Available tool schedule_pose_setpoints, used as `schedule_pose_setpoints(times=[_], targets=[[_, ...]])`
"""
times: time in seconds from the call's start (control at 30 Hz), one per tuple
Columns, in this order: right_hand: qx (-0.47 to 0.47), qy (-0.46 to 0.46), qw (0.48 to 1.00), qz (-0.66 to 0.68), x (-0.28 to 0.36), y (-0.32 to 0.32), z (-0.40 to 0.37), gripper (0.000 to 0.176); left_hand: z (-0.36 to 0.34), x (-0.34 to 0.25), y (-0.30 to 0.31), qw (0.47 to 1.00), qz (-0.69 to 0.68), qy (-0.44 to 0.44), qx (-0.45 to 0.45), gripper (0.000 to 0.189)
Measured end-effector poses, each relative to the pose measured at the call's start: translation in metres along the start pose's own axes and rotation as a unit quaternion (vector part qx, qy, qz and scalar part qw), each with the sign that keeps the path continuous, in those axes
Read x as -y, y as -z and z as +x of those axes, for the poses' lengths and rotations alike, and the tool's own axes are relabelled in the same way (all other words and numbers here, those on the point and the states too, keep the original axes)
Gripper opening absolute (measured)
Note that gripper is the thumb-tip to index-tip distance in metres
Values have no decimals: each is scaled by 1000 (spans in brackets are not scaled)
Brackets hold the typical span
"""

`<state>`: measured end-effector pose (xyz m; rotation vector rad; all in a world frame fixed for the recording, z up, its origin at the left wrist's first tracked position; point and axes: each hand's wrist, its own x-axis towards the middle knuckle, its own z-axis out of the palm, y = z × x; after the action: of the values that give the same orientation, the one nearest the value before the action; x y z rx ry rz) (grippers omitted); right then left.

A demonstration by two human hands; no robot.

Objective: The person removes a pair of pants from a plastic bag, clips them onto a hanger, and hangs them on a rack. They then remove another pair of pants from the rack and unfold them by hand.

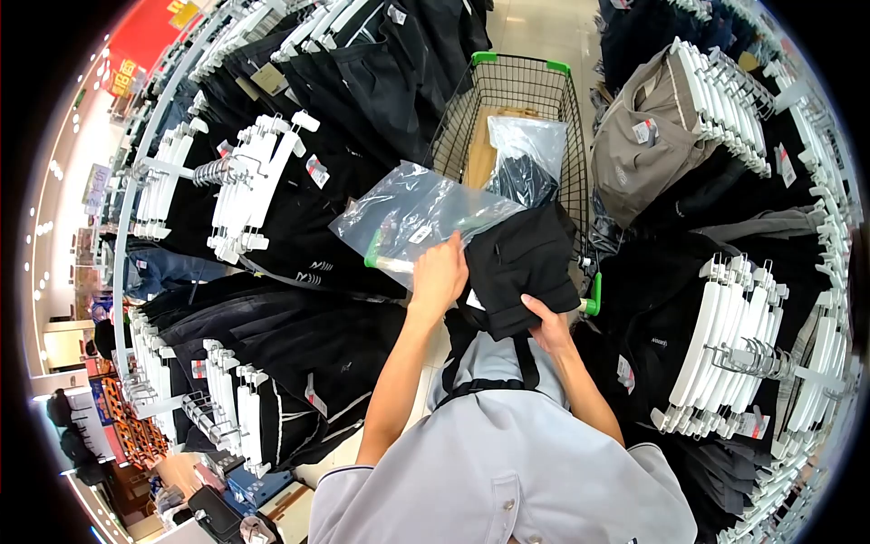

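A folded black garment [521, 267] is held in front of my body, near the cart's handle. My right hand [549, 326] grips its lower right edge, thumb on top. At its left side my left hand [441, 272] is closed on the edge of a clear plastic bag [430, 210], which spreads out to the upper left and overlaps the garment's top. Beyond them, a wire shopping cart [507, 77] with green corners holds another clear plastic package [526, 150] with dark contents, and some brown cardboard [480, 145].
Racks of dark trousers on white hangers [258, 186] stand close on the left. More hangers [729, 349] with black clothes line the right, below a grey-brown pair of trousers [639, 136]. A tiled aisle floor [535, 27] shows beyond the cart.
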<state>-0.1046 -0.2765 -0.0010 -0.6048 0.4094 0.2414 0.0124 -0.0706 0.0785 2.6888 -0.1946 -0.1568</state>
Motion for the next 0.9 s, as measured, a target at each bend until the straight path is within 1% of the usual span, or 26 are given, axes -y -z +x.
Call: schedule_pose_setpoints(times=[0.03,0.1,0.13,0.17,0.2,0.23,0.27,0.33,0.37,0.43,0.47,0.5,0.57,0.6,0.7,0.73,0.77,0.83,0.87,0.9], targets=[[1,3,1000,3,0,2,1,57,3,3,5,1000,-8,3,-1,36],[45,-6,997,-57,1,4,0,62,3,3,13,1000,-4,17,-2,35],[95,4,993,-70,3,0,-1,66,4,1,16,1000,5,31,-1,34],[124,5,987,-103,-1,4,0,67,5,0,18,999,14,46,1,34],[147,-17,978,-145,0,3,0,68,6,3,12,999,21,31,-32,31],[169,-41,967,-187,0,2,1,70,6,6,7,999,22,32,-33,31],[171,-42,967,-187,-2,0,3,70,5,10,2,998,40,22,-33,29],[115,-64,972,-195,-8,-11,10,69,5,17,-5,997,63,5,-37,24],[117,-63,972,-195,-9,-12,12,69,4,21,-8,997,63,6,-39,24],[-64,-100,987,-104,-11,-14,16,61,0,23,-7,993,82,-8,-81,23],[-106,-79,987,-94,-11,-13,15,54,-1,25,-7,995,74,12,-72,24],[-106,-78,987,-93,-8,-13,14,54,-1,25,-7,995,75,11,-72,24],[-154,-97,982,-55,-4,-13,10,53,-1,23,-7,996,42,46,-69,25],[-149,-75,985,-48,-7,-16,7,55,0,22,-7,996,63,38,-51,24],[-158,-61,984,-58,-19,-34,-4,57,7,27,-27,995,68,38,-57,24],[-118,-97,987,-53,-13,-40,-9,57,10,29,-30,994,95,32,-37,27],[-117,-94,987,-54,-11,-38,-7,57,14,31,-33,994,94,31,-40,27],[-50,-195,977,-67,-11,-23,0,56,18,34,-34,994,100,12,-39,28],[-45,-224,972,-46,-14,-10,7,54,21,34,-35,994,100,11,-44,28],[-41,-223,973,-50,-7,-11,5,54,23,36,-38,994,104,15,-35,29]])
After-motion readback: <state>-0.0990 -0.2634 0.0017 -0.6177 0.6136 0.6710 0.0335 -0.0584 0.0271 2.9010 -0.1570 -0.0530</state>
